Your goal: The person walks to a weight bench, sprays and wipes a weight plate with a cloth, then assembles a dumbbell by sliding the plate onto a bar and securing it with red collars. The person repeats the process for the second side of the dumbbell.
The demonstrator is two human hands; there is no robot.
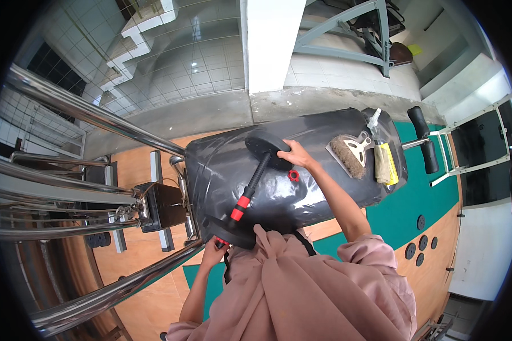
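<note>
Across the black padded bench (324,196) lies an adjustable dumbbell (257,175), with a threaded black bar and a red-and-black grip. My right hand (297,154) is closed around the edge of the black weight plate (265,146) at its far end. Near my body, the fingers of my left hand (213,253) close on a red nut (222,242) at the outer side of the near weight plate (233,230). Part of that plate is hidden by my clothing. A second red star-shaped nut (293,175) rests loose on the bench beside my right hand.
Farther right on the bench lie a brush (347,156), a clear-tipped bottle (374,119), a rolled cloth (383,166) and a yellow package (392,165). Chrome machine bars (96,116) stand at left. Several small weight plates (422,242) lie on the floor at right.
</note>
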